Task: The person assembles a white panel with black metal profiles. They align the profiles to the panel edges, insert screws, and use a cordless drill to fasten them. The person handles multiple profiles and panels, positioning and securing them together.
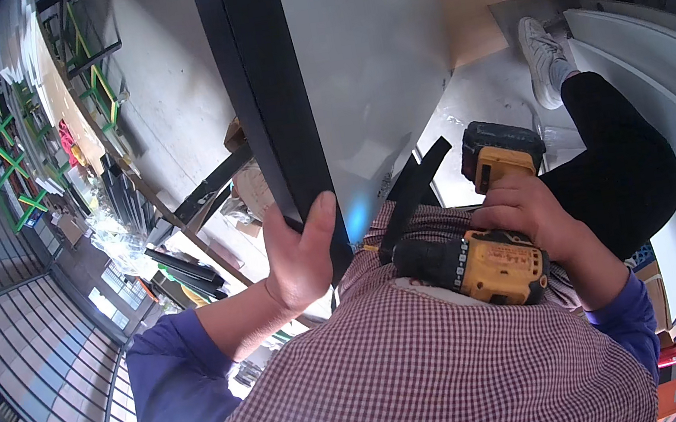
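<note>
My right hand is wrapped round the handle of a yellow and black cordless drill. The drill's nose points left, against the corner of a large pale panel with a thick black edge frame. My left hand grips the near end of that black frame, thumb on its face and fingers round its outer side. A short black strip slants up from just beyond the drill's chuck. The bit's tip is hard to make out beside a bright blue-white light spot.
Long white boards stand on the right, close to my bent leg. To the left, a cluttered bench carries black profiles and clear plastic wrap. Green metal frames stand beyond it, near a barred wall.
</note>
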A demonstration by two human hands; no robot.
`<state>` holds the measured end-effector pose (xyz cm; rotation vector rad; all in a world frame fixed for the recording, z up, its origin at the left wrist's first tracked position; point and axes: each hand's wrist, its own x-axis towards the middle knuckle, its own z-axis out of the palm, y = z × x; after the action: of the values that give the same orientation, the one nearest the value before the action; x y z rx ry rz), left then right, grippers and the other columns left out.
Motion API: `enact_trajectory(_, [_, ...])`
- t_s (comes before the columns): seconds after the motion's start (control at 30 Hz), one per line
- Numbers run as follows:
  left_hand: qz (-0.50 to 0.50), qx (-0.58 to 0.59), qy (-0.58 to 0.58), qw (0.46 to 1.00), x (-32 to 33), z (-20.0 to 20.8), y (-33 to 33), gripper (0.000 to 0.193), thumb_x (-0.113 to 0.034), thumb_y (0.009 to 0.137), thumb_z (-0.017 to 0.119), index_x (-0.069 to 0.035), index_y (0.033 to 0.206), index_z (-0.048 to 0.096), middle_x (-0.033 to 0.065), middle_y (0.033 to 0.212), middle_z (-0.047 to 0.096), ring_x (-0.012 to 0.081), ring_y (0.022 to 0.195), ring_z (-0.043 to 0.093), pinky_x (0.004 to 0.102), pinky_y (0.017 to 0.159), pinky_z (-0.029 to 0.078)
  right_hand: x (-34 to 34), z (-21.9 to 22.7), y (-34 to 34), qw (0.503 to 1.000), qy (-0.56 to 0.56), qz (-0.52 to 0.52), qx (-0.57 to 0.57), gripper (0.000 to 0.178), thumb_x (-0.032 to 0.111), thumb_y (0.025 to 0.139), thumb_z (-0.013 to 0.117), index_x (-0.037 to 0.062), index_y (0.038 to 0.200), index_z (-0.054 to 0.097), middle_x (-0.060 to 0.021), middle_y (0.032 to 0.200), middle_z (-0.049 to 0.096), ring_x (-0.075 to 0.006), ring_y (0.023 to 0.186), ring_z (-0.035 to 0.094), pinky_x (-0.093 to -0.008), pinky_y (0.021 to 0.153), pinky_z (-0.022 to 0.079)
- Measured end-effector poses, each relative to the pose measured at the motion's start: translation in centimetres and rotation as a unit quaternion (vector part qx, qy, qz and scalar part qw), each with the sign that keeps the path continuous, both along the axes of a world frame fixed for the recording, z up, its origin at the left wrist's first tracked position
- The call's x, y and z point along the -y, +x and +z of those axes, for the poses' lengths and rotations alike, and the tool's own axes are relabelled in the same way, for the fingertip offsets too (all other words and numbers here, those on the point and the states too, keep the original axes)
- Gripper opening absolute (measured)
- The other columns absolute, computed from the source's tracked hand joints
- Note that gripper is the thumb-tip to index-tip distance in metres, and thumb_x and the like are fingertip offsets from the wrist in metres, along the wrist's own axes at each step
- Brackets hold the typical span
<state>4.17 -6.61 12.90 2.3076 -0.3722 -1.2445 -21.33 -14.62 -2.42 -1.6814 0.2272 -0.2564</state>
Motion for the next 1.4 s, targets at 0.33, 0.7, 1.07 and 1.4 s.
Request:
enact_trajectory(0.33, [0.011, -0.012, -0.044, 0.999, -0.1, 0.1, 0.0, 0.023, -0.011, 0.092, 0.057, 0.006, 0.106, 0.061, 0.0091, 0.091, 0.068, 0.0140, 0.080, 0.062, 0.0275, 0.072, 0.050, 1.4, 0.3, 0.6, 0.999, -0.007, 0.041, -0.018, 0.028, 0.023, 0.072, 0.068, 0.0123, 0.097, 0.064, -0.0050, 0.086, 0.063, -0.0265, 0.086, 0.062, -0.0414, 0.076, 0.050])
enact_trajectory(0.7, [0.005, 0.005, -0.012, 1.000, -0.2, 0.1, 0.2, 0.023, -0.016, 0.090, 0.061, 0.006, 0.097, 0.063, 0.0075, 0.080, 0.066, 0.0119, 0.070, 0.060, 0.0267, 0.063, 0.048, 1.1, 0.7, 0.5, 0.999, -0.029, 0.032, -0.019, 0.028, 0.022, 0.072, 0.068, 0.0130, 0.098, 0.063, -0.0037, 0.083, 0.061, -0.0258, 0.082, 0.061, -0.0398, 0.072, 0.049])
enact_trajectory(1.07, [0.015, -0.009, -0.002, 1.000, -0.4, 0.1, 0.4, 0.022, -0.017, 0.091, 0.062, 0.005, 0.093, 0.062, 0.0048, 0.075, 0.064, 0.0096, 0.067, 0.057, 0.0257, 0.060, 0.046, 0.8, 0.8, 0.8, 0.999, -0.039, 0.016, -0.012, 0.025, 0.023, 0.071, 0.068, 0.0134, 0.094, 0.064, -0.0029, 0.079, 0.060, -0.0243, 0.079, 0.061, -0.0382, 0.070, 0.048])
enact_trajectory(1.4, [0.007, -0.012, 0.000, 1.000, -0.3, 0.1, 0.5, 0.022, -0.016, 0.092, 0.061, 0.006, 0.092, 0.062, 0.0059, 0.075, 0.064, 0.0098, 0.066, 0.058, 0.0253, 0.059, 0.046, 0.7, 0.6, 0.8, 0.999, -0.041, 0.011, -0.005, 0.027, 0.023, 0.071, 0.068, 0.0127, 0.096, 0.064, -0.0033, 0.081, 0.060, -0.0248, 0.079, 0.060, -0.0390, 0.071, 0.048])
